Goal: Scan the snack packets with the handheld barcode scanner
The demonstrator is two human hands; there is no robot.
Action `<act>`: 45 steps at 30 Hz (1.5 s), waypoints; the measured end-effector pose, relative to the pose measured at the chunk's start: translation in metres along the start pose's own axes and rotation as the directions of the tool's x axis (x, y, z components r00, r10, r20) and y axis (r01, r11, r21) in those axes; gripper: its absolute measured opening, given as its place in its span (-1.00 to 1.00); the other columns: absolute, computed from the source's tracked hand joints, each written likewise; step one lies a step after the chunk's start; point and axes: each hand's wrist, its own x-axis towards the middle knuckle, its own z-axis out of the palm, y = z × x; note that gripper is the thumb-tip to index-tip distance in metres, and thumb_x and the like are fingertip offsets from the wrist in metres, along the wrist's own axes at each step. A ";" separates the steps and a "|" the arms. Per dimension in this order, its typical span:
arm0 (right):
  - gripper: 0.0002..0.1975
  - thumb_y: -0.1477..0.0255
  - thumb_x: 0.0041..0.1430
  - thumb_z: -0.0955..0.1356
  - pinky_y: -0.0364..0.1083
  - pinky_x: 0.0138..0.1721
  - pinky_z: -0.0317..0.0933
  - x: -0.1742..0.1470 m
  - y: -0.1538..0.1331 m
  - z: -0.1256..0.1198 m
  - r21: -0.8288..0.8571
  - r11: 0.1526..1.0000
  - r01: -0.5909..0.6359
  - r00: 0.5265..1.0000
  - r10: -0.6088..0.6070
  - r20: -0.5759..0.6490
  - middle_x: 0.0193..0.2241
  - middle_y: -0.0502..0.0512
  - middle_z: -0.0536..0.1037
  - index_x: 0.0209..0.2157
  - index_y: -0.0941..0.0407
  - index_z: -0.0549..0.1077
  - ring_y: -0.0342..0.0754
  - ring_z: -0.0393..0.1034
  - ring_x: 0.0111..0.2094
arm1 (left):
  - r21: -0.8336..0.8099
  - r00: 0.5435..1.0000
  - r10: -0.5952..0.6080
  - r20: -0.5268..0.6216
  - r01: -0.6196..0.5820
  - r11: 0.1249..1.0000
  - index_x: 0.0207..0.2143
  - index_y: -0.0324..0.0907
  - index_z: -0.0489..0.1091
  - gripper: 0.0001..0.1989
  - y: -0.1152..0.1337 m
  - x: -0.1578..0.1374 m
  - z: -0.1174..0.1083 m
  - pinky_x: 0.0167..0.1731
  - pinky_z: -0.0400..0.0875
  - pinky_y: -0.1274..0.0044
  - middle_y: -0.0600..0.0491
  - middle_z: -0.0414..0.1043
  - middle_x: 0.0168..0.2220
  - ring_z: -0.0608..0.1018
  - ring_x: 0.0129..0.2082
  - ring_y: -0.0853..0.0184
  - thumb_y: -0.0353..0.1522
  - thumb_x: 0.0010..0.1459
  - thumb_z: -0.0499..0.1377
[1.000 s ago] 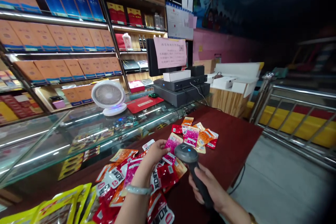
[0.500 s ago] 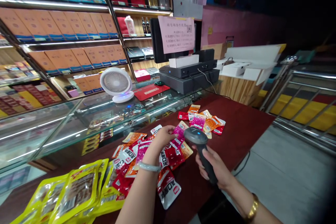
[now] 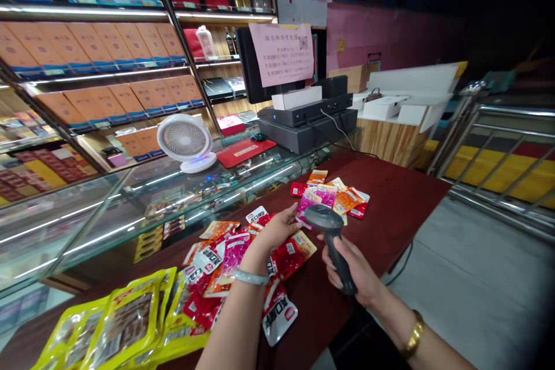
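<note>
My left hand (image 3: 280,228), a pale bangle at its wrist, reaches over the near pile of packets. Its fingertips are closed at the edge of a shiny pink snack packet (image 3: 307,201), beside the far small pile. My right hand (image 3: 353,269) is wrapped round the dark handle of a barcode scanner (image 3: 325,218), whose head covers part of the pink packet. Below and left of my left hand lie mixed red, orange, pink and white snack packets (image 3: 236,251). Orange and red packets (image 3: 349,199) make up the far pile.
Large yellow food bags (image 3: 130,318) lie at the front left of the dark red table (image 3: 390,191). Behind it runs a glass counter (image 3: 147,185) with a white fan (image 3: 186,141) and a monitor (image 3: 247,69). A metal railing (image 3: 498,167) stands at right.
My left hand has moved away from me with the pink packet, from the near pile toward the far one. The scanner has shifted only slightly, and the view has turned a little.
</note>
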 end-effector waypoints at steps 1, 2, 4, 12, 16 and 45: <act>-0.71 0.18 0.31 0.27 -0.26 -0.75 0.04 0.000 -0.001 0.000 0.005 1.000 0.005 1.000 -0.005 0.003 -0.59 -0.14 0.32 -0.11 0.10 0.32 -0.29 0.12 -0.76 | 0.104 0.999 0.019 -0.037 -0.015 0.994 0.17 -0.16 0.31 -0.35 -0.001 0.000 0.000 -0.01 0.37 0.47 -0.10 0.42 0.11 0.50 0.01 0.24 -0.35 -0.02 0.29; -0.71 0.18 0.31 0.26 -0.26 -0.74 0.04 0.000 -0.001 0.000 0.009 1.000 0.010 1.000 -0.010 0.004 -0.58 -0.13 0.32 -0.11 0.10 0.33 -0.29 0.12 -0.76 | 0.248 0.997 0.022 -0.075 -0.002 0.969 0.15 -0.16 0.34 -0.38 -0.001 0.000 -0.002 0.02 0.34 0.46 -0.10 0.42 0.11 0.49 0.04 0.23 -0.36 -0.02 0.29; -0.71 0.19 0.31 0.26 -0.25 -0.73 0.04 0.000 -0.003 0.000 0.015 1.000 0.014 1.000 -0.014 0.005 -0.58 -0.13 0.33 -0.10 0.10 0.33 -0.28 0.13 -0.76 | 0.554 0.994 -0.013 -0.113 0.073 0.829 0.02 -0.16 0.45 -0.51 0.002 -0.002 -0.009 -0.02 0.35 0.43 -0.11 0.50 0.00 0.52 -0.03 0.18 -0.31 -0.02 0.29; -0.69 0.17 0.29 0.28 -0.24 -0.73 0.03 -0.001 -0.004 0.000 0.026 1.000 -0.015 1.000 0.015 0.003 -0.58 -0.12 0.35 -0.08 0.09 0.33 -0.28 0.12 -0.76 | 0.916 0.987 -0.152 -0.054 0.109 0.386 -0.39 -0.05 0.56 -0.78 0.020 -0.010 -0.004 -0.17 0.33 0.37 -0.05 0.54 -0.24 0.52 -0.18 0.14 -0.15 -0.07 0.28; -0.67 0.16 0.27 0.30 -0.25 -0.73 0.01 -0.002 -0.006 0.001 0.038 0.999 -0.029 1.000 0.029 -0.002 -0.59 -0.13 0.34 -0.08 0.09 0.33 -0.28 0.12 -0.76 | 0.855 0.982 -0.163 -0.094 0.164 0.492 -0.43 -0.12 0.50 -0.82 0.014 -0.007 -0.007 -0.29 0.30 0.46 -0.01 0.54 -0.36 0.52 -0.33 0.25 -0.22 0.06 0.19; -0.65 0.15 0.25 0.32 -0.25 -0.73 0.03 -0.003 0.000 -0.004 0.039 0.998 -0.050 0.994 0.046 0.096 -0.58 -0.11 0.35 -0.07 0.09 0.34 -0.28 0.12 -0.76 | -0.198 0.898 -0.086 -0.432 -0.001 0.980 -0.25 -0.29 0.56 -0.69 0.020 -0.004 -0.026 -0.35 0.43 0.53 0.02 0.58 -0.44 0.54 -0.47 0.37 -0.31 -0.08 0.29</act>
